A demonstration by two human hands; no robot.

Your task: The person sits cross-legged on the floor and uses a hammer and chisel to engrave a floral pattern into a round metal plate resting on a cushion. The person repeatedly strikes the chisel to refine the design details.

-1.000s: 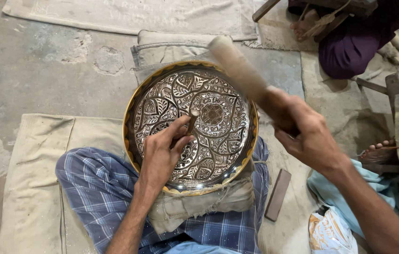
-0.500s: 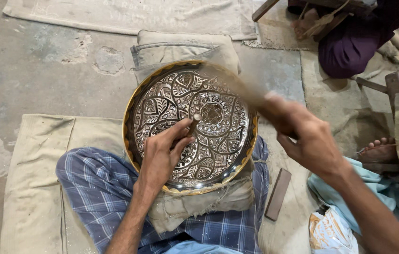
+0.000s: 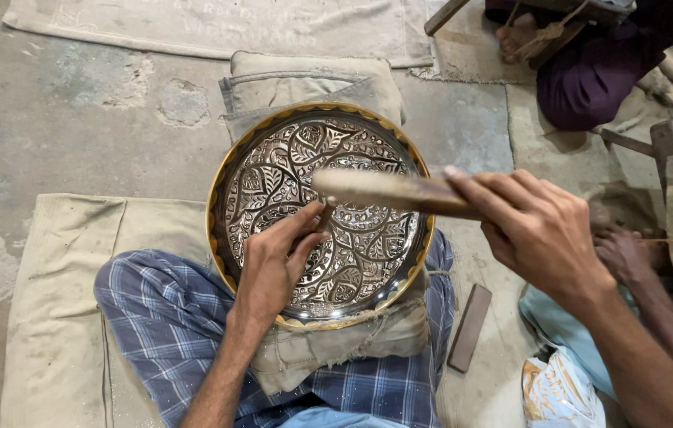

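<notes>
A round engraved metal tray (image 3: 273,170) with a brass rim and leaf patterns rests on a padded cloth cushion over my lap. My left hand (image 3: 273,265) lies on the tray and pinches a small metal chisel (image 3: 324,215) upright against the engraved surface. My right hand (image 3: 538,230) grips the handle of a wooden mallet (image 3: 384,190), which lies level across the tray with its head right above the chisel's top.
A folded cloth cushion (image 3: 308,79) lies beyond the tray. A dark flat bar (image 3: 469,327) sits on the floor at my right knee. Another person's foot (image 3: 622,252) and purple clothing (image 3: 590,79) are at the right. A sack mat (image 3: 59,317) covers the concrete floor.
The mallet was raised and tilted away over the tray's far right; it has swung down and left, and its head now sits at the chisel's top. My left hand stayed put.
</notes>
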